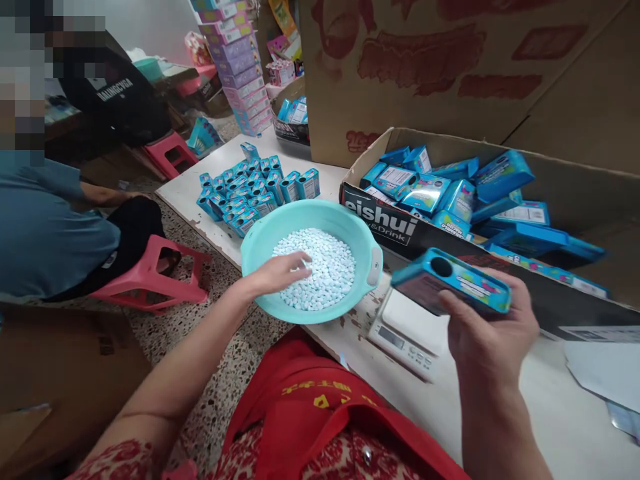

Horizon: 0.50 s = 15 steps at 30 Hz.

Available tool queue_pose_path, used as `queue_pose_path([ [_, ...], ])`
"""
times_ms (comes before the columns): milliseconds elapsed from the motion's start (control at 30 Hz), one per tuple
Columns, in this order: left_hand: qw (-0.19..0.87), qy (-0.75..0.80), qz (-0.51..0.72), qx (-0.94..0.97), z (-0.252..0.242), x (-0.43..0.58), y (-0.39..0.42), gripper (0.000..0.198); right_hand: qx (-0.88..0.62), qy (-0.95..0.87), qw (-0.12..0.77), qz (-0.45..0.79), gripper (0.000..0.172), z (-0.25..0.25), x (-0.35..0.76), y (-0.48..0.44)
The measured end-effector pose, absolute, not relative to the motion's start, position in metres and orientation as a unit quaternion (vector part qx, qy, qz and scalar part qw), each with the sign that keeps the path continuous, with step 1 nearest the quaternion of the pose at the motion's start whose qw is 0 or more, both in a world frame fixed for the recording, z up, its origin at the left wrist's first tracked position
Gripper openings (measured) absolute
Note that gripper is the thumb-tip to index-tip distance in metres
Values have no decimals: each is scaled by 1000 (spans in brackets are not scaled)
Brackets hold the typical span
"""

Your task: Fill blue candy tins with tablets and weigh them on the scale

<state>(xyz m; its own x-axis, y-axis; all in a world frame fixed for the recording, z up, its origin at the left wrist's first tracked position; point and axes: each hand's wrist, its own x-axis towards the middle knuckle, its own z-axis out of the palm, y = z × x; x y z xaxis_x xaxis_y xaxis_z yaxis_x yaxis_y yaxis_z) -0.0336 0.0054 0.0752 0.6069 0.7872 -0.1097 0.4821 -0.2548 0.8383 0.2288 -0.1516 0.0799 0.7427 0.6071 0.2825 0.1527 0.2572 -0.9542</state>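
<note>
A turquoise basin (260, 293) at the table's edge holds many small white pieces (325, 270). Over its left part, my left hand (285, 272) hovers at or just above the pieces, fingers apart and slightly curled. Nothing shows in it. My right hand (493, 327) grips a blue box (450, 283) with a round dark hole in its upper face. That box is above a white digital scale (410, 327). Behind the basin stand several small blue boxes (245, 190) with holes in their tops.
An open carton (380, 223) full of blue boxes stands at the right, before a large cardboard box (450, 80). Another person (50, 227) sits at the left by a red stool (155, 273). Stacked coloured boxes (235, 67) rise behind the white table (187, 193).
</note>
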Motion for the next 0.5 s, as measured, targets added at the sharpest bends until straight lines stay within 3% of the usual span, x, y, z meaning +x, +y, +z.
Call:
queue_pose_path([
  [67, 392, 337, 28, 856, 63, -33, 6, 36, -623, -285, 721, 109, 52, 60, 248, -163],
  [133, 361, 290, -22, 886, 55, -22, 9, 42, -660, -268, 696, 90, 52, 34, 260, -168],
  [267, 355, 265, -26, 896, 42, 17, 29, 47, -700, -275, 656, 62, 53, -5, 268, -171],
  [433, 359, 292, -6, 887, 16, 54, 43, 43, -684, -395, 592, -159, 60, 3, 223, -171],
  [500, 372, 309, 43, 874, 4, 57, 36, 37, -654, -487, 556, -162, 46, 14, 187, -163],
])
